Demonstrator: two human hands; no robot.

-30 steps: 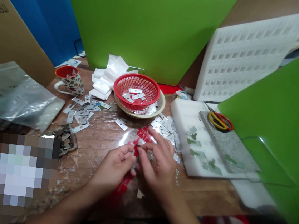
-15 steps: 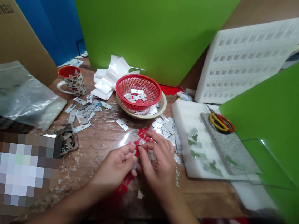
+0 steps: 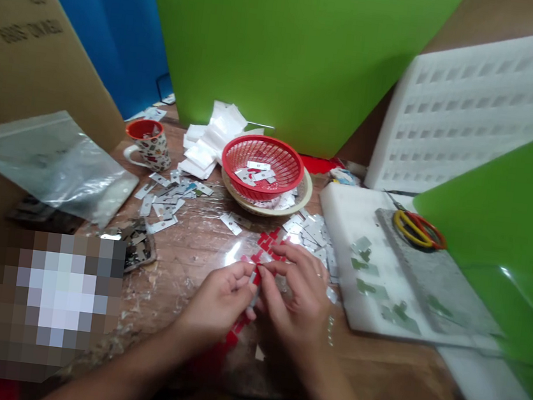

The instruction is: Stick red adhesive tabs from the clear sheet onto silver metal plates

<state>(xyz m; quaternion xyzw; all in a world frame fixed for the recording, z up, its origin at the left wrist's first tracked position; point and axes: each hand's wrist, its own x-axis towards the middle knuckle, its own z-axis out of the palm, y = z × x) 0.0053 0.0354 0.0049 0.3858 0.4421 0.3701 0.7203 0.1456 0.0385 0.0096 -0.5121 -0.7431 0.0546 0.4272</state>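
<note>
Between my two hands, over the middle of the table, is a small flat metal plate with a red piece on it [image 3: 255, 280]. My left hand [image 3: 222, 294] pinches the plate between thumb and fingers. The thumb and index finger of my right hand [image 3: 297, 293] press together at the red piece's upper end, the other fingers bent above. Beneath both hands lies a clear sheet with rows of red cut-outs [image 3: 269, 242]. A red mesh basket [image 3: 295, 155] holding several plates stands just beyond, inside a cream bowl [image 3: 302, 198].
Loose metal plates [image 3: 168, 198] lie left, near a patterned mug [image 3: 156, 152] and a clear plastic bag [image 3: 59, 157]. More plates [image 3: 311, 231] are heaped right of the bowl. A white foam block [image 3: 340, 228] carries a grey slab [image 3: 408, 261] with yellow-and-red-handled scissors [image 3: 419, 231].
The whole scene has shifted slightly to the right in the picture as the head turned. Both hands keep the same pinch on the plate and red piece, with little visible finger movement.
</note>
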